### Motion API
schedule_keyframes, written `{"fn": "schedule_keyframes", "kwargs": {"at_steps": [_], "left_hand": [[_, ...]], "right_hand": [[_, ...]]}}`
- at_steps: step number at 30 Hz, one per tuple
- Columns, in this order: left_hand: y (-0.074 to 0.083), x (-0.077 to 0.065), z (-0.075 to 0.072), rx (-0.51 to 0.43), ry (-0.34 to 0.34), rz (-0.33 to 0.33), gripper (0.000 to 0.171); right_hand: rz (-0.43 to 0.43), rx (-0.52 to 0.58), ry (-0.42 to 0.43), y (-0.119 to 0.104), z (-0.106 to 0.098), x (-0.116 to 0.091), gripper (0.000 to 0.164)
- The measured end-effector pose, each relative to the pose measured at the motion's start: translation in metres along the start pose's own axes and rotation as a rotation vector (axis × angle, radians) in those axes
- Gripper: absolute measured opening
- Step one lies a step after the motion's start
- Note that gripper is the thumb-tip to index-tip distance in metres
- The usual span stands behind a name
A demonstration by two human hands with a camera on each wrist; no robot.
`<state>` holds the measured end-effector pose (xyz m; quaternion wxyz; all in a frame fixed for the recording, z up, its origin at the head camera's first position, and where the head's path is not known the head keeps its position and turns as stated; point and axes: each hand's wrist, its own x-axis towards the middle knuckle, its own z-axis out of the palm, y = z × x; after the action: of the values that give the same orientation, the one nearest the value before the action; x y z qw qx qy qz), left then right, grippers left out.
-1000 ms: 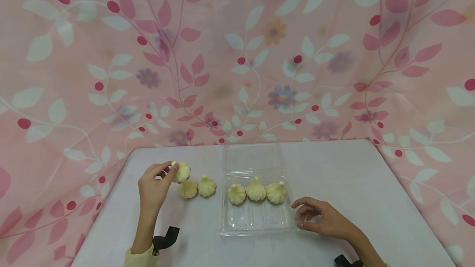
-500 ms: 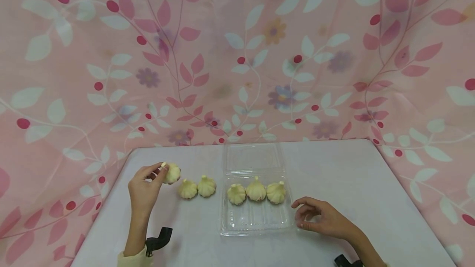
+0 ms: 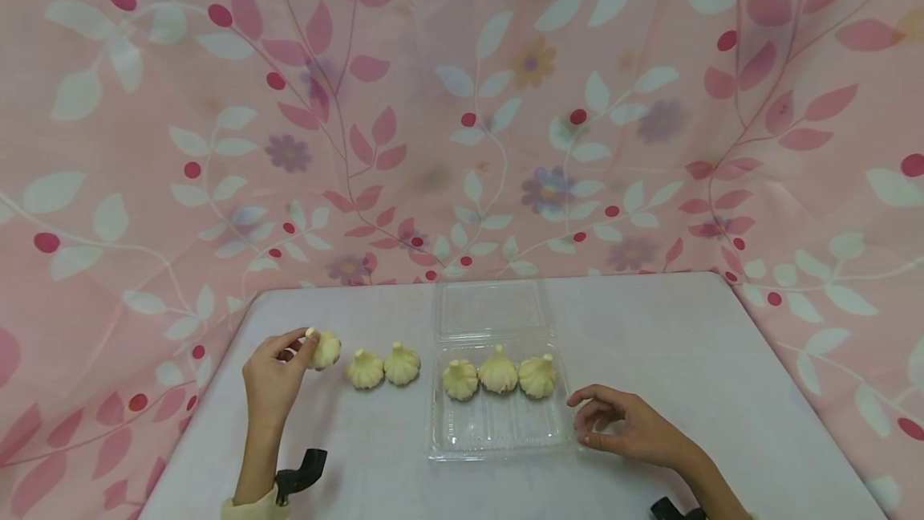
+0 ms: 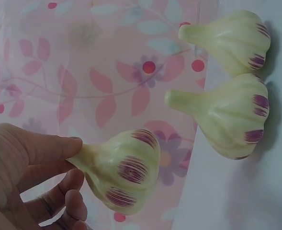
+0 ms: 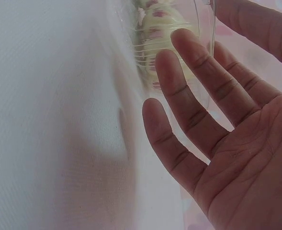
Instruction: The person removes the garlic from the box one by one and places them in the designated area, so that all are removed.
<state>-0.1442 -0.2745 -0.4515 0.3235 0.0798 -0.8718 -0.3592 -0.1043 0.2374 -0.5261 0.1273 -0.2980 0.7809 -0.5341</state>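
My left hand point(image 3: 273, 371) pinches a garlic bulb point(image 4: 125, 175) by its stem between thumb and fingers, above the left part of the table. The bulb is pale yellow-green with purple streaks at its base. To its right, two more garlic bulbs, one point(image 3: 365, 369) and another point(image 3: 401, 363), sit side by side on the table. A clear plastic clamshell box point(image 3: 498, 432) lies with its lid folded back, and three garlic bulbs point(image 3: 498, 370) stand in a row inside. Beside the box's right edge, my right hand point(image 3: 628, 424) hovers with relaxed, slightly bent fingers, holding nothing.
The white tabletop point(image 3: 650, 327) carries the box and bulbs. The transparent lid point(image 3: 493, 310) reaches toward the table's back edge. A pink floral cloth point(image 3: 447, 103) hangs behind and around the table. Black camera mounts point(image 3: 303, 472) sit on the wrists.
My left hand has moved left and slightly lower with its garlic bulb, away from the two bulbs on the table. My right hand has stayed in place.
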Motion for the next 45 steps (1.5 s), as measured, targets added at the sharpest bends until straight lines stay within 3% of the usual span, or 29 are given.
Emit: {"fn": "schedule_keyframes", "kwargs": {"at_steps": [21,45], "left_hand": [[-0.018,-0.01,0.006,0.12,-0.145,-0.03,0.014],[-0.029,-0.015,0.019,0.134,-0.156,-0.021,0.015]], "right_hand": [[0.026,0.015,0.0,-0.001,0.0,0.001,0.041],[0.015,0.023,0.001,0.0,0.001,0.0,0.041]]}}
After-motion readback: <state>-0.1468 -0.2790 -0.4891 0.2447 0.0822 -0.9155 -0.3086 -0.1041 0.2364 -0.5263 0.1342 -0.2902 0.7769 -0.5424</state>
